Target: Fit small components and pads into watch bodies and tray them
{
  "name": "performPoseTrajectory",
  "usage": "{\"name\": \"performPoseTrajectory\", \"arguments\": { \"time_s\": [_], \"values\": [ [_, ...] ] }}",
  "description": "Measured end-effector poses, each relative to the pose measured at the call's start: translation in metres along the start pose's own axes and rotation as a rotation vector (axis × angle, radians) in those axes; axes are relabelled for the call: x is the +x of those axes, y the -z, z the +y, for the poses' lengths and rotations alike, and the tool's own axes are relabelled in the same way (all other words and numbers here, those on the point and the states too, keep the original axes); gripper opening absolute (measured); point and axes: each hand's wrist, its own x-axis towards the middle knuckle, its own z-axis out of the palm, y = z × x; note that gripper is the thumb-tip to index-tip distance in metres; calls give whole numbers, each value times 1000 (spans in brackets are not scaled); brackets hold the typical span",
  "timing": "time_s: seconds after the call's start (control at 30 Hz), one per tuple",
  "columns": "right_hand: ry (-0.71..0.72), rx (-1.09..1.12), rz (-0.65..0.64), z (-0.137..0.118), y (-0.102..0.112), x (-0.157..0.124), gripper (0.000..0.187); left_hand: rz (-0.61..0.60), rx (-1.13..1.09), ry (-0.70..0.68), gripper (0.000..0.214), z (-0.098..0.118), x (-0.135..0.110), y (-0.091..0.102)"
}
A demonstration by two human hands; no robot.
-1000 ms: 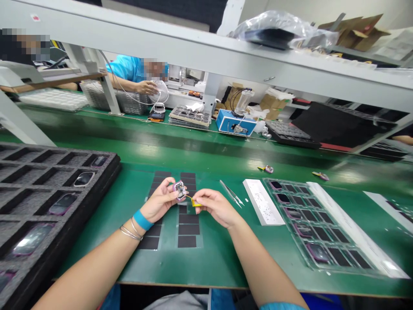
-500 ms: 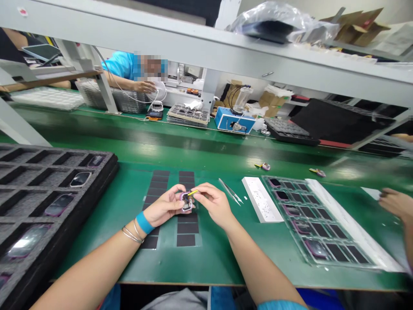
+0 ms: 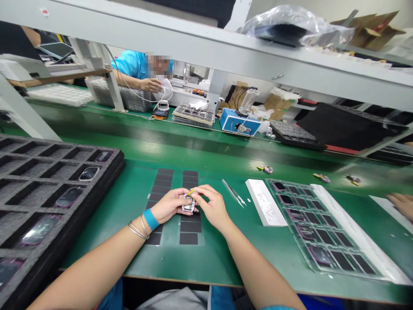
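Observation:
Over the green mat, my left hand [image 3: 169,204] is closed around a small smartwatch case [image 3: 188,208], its open inner side facing up. The case has a pale purple rim. A yellow strip [image 3: 191,192] sticks out at its upper edge, and my right hand [image 3: 211,207] pinches there with thumb and forefinger. My right fingertips partly cover the strip and the case's inner parts. Beneath the hands lie two strips of black rectangular pieces [image 3: 190,227] on clear backing. Metal tweezers [image 3: 233,193] rest to the right of my right hand, touching nothing in it.
A grey foam tray [image 3: 69,161] with several watch cases stands at left. On the right are a white block [image 3: 265,202] and a clear tray [image 3: 325,258] of screens and black pieces. Another person's hand [image 3: 402,206] is at far right. A shelf beam [image 3: 193,51] crosses above.
The view has shifted slightly, so most things sit further right. My right fingers have come closer in on the case, and less of the yellow strip shows. The co-worker's hand has moved away rightward.

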Motion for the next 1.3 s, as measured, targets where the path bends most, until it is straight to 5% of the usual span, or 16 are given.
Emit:
{"name": "performPoseTrajectory", "arguments": {
  "time_s": [0.23, 0.33, 0.43, 0.57, 0.77, 0.87, 1.3],
  "values": [
    [-247, 110, 171, 17, -7, 2, 24, 235, -19, -18, 20, 7, 3, 2],
    [-276, -59, -12, 18, -9, 1, 11, 290, -60, -52, 15, 14, 1, 9],
    [-228, -340, -191, 13, -16, -1, 10, 270, -80, -24, 15, 16, 2, 14],
    [-146, -535, -222, 10, -24, -4, 11, 249, -73, -21, 12, 14, -1, 10],
    [-35, -468, -216, 42, -21, -2, 25, 293, -49, -20, 10, 13, 4, 11],
    [-76, -445, -233, 57, -20, 3, 32, 209, -100, 21, 15, 11, 12, 20],
    [-81, -449, -215, 74, -24, 6, 36, 165, -129, 21, 19, 6, 16, 27]
  ]
}}
